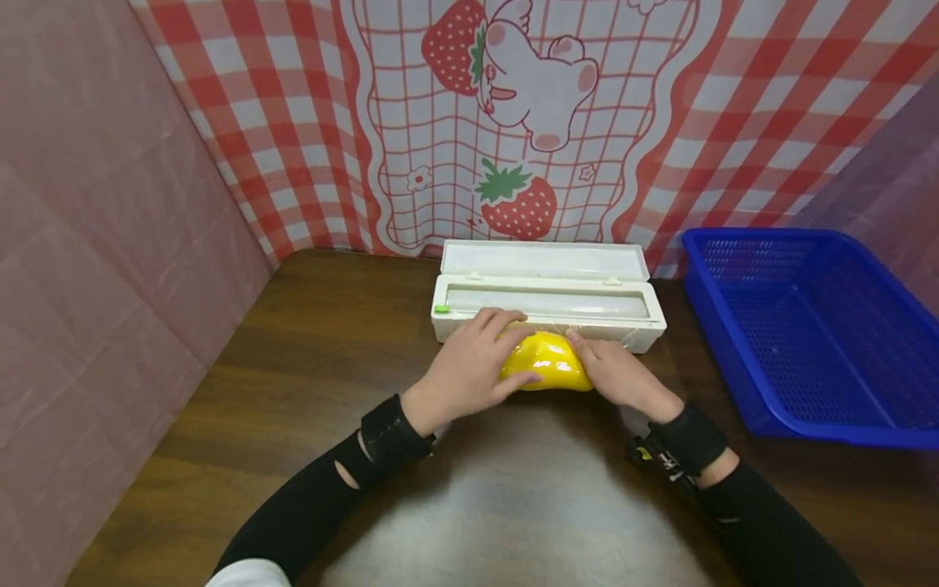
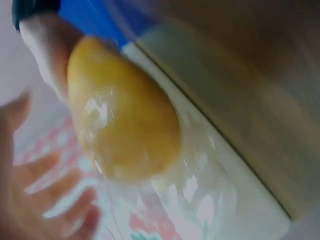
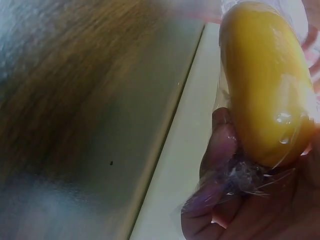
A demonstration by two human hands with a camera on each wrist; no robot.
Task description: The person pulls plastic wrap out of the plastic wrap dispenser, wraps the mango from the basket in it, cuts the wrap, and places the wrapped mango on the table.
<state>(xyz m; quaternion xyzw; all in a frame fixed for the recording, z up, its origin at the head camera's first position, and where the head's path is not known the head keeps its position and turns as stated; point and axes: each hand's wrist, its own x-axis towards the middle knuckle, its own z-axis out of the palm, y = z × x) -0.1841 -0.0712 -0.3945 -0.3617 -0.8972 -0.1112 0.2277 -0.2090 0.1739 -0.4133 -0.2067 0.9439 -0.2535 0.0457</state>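
Observation:
A smooth yellow mango (image 1: 548, 362), wrapped in clear cling film (image 2: 200, 200), is held up in front of the cling film dispenser (image 1: 469, 328). My right hand (image 1: 623, 377) grips its right end, fingers curled about the bunched film (image 3: 245, 176). On the other side my left hand (image 1: 469, 364) is spread around the left end. In the left wrist view, the left fingers (image 2: 50, 187) are parted and stand a little away from the mango, with film stretching below it. The dispenser's lid (image 1: 543, 261) is raised, showing the white roll (image 1: 546, 304) inside.
A blue plastic basket (image 1: 763, 391) stands at the right of the brown wooden table (image 1: 308, 342). Behind the dispenser hangs a red-checked strawberry cloth (image 1: 293, 122). A pink cloth (image 1: 95, 244) hangs along the left side. The green slider (image 1: 442, 309) sits at the dispenser's left end.

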